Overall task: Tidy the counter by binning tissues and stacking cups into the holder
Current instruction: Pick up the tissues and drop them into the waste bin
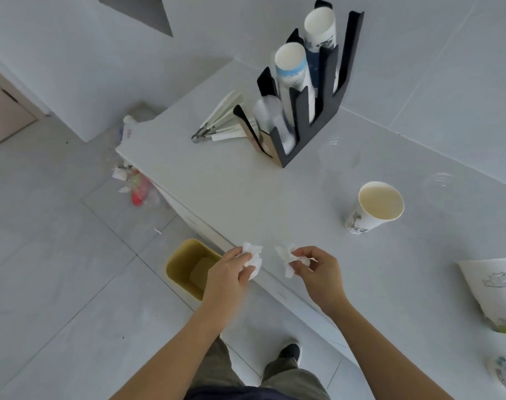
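— White tissue (253, 259), crumpled, bunched inside left hand (231, 269); fingers curled round it, thumb pressed over the top.

— And the right?

— Second tissue (287, 261), thinner and more ragged, pinched between thumb and fingertips of right hand (315, 269). Long axis roughly up-down in view, loose end hanging toward the counter (246, 192) edge.

— Position of both wads?

— Held just over the near edge of the counter, near each other, not touching.

— Bin?

— Yellow bin (185, 267) on the floor, open-topped, down and to the left of both grips. Left hand directly beside its rim in view; right hand farther off, with the left hand between it and the bin.

— Judgement on the coming move?

— Drop turns on leftward, downward travel. Left hand nearer, likely first to release; right needs to cross past the counter edge.

— Remaining work?

— Upright paper cup (375, 206) standing well to the right on the counter; two more cups at the far right edge, one lying on its side (491, 290), the other cut off by the frame (505, 373). Black holder (312, 111) at the back, stacks already in it.
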